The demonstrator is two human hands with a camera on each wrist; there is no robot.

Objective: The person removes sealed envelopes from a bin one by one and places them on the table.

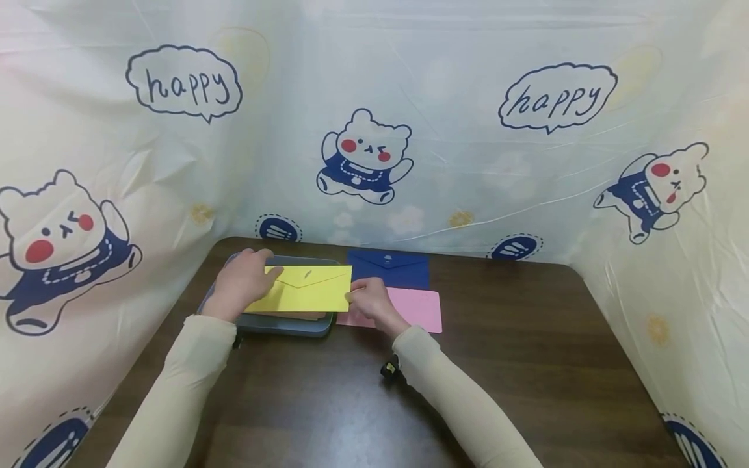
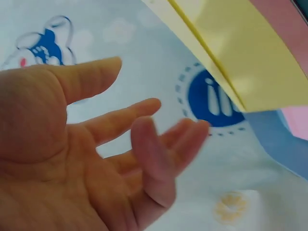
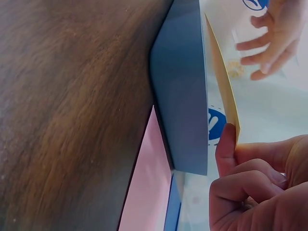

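A yellow envelope (image 1: 310,294) with a pointed flap is held above a blue-grey bin (image 1: 287,327), hiding most of its inside. My right hand (image 1: 374,304) pinches the envelope's right edge between thumb and finger; the right wrist view shows this grip on the envelope (image 3: 225,86). Over the bin's left side is my left hand (image 1: 242,281), near the envelope's other end. The left wrist view shows that hand (image 2: 110,149) with loosely bent fingers and nothing in them, apart from the envelope (image 2: 255,57). Below the envelope, a tan strip shows inside the bin.
Right of the bin, a pink envelope (image 1: 420,309) lies on the dark wooden table (image 1: 497,351), partly behind my right hand. A blue envelope (image 1: 389,272) lies farther back. A printed curtain (image 1: 456,149) surrounds the table's back and sides.
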